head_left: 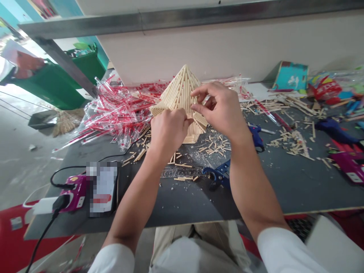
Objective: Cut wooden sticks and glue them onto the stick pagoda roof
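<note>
A small model house built of thin wooden sticks, with a pointed stick roof (182, 89), stands on the dark table in front of me. My left hand (170, 127) is closed at the front of the model, knuckles up; whatever its fingers pinch is hidden behind them. On the model's right side, my right hand (220, 108) is raised with curled fingers. Its thumb and index fingertips are apart, and no held thing shows between them. Below the hands is the model's stick base (192, 139), partly covered by my left hand.
Red-and-clear plastic wrappers (122, 113) heap at left. Cut stick pieces (217, 146) lie scattered. A blue glue gun (256, 137), a blue-handled tool (222, 174) and a clear ruler (182, 172) are nearby. A phone (104, 189) and purple power strip (74, 193) lie front left.
</note>
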`<state>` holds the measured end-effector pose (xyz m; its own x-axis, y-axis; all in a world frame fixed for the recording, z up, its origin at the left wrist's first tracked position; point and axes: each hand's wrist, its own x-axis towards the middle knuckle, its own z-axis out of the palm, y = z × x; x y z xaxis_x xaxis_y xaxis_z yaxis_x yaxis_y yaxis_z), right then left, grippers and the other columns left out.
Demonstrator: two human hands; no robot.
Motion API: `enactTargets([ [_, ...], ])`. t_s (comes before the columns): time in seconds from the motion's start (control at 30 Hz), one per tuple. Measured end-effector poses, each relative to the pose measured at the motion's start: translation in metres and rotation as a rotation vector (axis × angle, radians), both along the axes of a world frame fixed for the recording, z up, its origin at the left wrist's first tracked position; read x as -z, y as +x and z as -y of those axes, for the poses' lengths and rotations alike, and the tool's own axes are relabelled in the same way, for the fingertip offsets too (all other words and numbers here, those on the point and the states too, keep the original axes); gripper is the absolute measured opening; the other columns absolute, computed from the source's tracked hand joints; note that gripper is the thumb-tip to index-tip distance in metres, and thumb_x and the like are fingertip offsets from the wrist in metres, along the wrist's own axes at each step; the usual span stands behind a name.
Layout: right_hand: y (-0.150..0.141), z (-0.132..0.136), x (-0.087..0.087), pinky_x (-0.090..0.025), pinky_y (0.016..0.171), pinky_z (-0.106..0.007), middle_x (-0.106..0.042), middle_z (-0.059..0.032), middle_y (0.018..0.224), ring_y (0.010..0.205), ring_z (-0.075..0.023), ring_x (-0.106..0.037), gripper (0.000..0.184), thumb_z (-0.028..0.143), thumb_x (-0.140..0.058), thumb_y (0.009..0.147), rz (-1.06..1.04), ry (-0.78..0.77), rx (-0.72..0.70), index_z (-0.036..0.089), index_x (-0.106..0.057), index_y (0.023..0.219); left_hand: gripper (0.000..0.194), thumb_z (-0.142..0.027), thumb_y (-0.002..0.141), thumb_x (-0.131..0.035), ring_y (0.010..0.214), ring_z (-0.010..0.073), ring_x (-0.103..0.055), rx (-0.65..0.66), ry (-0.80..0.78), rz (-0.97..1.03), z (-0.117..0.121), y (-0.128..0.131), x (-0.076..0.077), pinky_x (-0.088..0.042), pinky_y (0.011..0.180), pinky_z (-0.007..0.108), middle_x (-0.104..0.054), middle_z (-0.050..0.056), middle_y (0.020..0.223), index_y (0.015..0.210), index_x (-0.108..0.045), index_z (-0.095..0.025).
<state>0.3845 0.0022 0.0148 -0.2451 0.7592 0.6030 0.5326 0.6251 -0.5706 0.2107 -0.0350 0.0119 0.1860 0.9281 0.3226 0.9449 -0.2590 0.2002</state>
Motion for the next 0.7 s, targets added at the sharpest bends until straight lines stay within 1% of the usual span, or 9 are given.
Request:
enactTargets([
  [0.1, -0.0008, 0.0001, -0.0001, -0.056, 0.068, -0.030, -0.065, -0.0005, 0.094, 0.076, -0.0134, -0.062, 0.026, 0.016, -0.077, 0.082, -0.009, -0.012, -0.009, 0.026, -0.070, 0.105, 0.031, -0.045, 0.095, -0.059, 0.074, 0.0235, -0.067, 0.016, 0.030, -0.014, -0.0008, -0.0036, -0.0011, -0.047, 0.067, 0.034, -0.070, 0.009, 0.075, 0.091, -0.075, -0.018],
  [0.23, -0.0012, 0.0001, 0.0012, -0.058, 0.070, -0.032, -0.066, -0.0023, 0.098, 0.080, -0.0161, -0.063, 0.025, 0.022, -0.077, 0.084, -0.017, -0.026, -0.004, 0.028, -0.069, 0.107, 0.033, -0.047, 0.098, -0.056, 0.073, 0.0240, -0.068, 0.020, 0.062, -0.034, -0.0020, -0.0039, -0.0008, -0.046, 0.066, 0.034, -0.070, 0.009, 0.074, 0.094, -0.073, -0.018],
  [0.33, -0.0010, -0.0006, 0.0033, -0.059, 0.073, -0.032, -0.067, -0.0028, 0.100, 0.079, -0.0163, -0.063, 0.025, 0.026, -0.077, 0.085, -0.018, -0.051, 0.020, 0.030, -0.069, 0.108, 0.033, -0.047, 0.098, -0.056, 0.072, 0.0232, -0.068, 0.016, 0.065, -0.061, -0.0022, -0.0034, -0.0012, -0.046, 0.066, 0.033, -0.070, 0.009, 0.075, 0.095, -0.073, -0.018],
  [0.43, -0.0004, -0.0022, 0.0058, -0.059, 0.074, -0.032, -0.067, -0.0025, 0.101, 0.076, -0.0155, -0.062, 0.025, 0.029, -0.078, 0.085, -0.017, -0.047, 0.035, 0.030, -0.069, 0.108, 0.029, -0.044, 0.096, -0.059, 0.072, 0.0233, -0.068, 0.013, 0.064, -0.071, -0.0019, -0.0026, -0.0021, -0.047, 0.067, 0.034, -0.072, 0.010, 0.078, 0.097, -0.073, -0.019],
  [0.53, -0.0005, -0.0038, 0.0077, -0.058, 0.074, -0.032, -0.067, -0.0022, 0.100, 0.073, -0.0148, -0.061, 0.026, 0.030, -0.079, 0.085, -0.020, -0.045, 0.047, 0.030, -0.069, 0.109, 0.026, -0.041, 0.096, -0.061, 0.075, 0.0250, -0.069, 0.004, 0.057, -0.078, -0.0017, -0.0011, -0.0024, -0.049, 0.070, 0.037, -0.073, 0.011, 0.081, 0.099, -0.074, -0.019],
  [0.7, -0.0019, -0.0040, 0.0090, -0.056, 0.073, -0.032, -0.068, -0.0008, 0.097, 0.066, -0.0127, -0.059, 0.030, 0.027, -0.078, 0.084, -0.048, -0.065, 0.054, 0.029, -0.069, 0.112, 0.024, -0.036, 0.096, -0.061, 0.082, 0.0311, -0.072, 0.010, 0.037, -0.033, -0.0016, 0.0013, -0.0014, -0.048, 0.075, 0.042, -0.073, 0.014, 0.084, 0.102, -0.074, -0.018],
])
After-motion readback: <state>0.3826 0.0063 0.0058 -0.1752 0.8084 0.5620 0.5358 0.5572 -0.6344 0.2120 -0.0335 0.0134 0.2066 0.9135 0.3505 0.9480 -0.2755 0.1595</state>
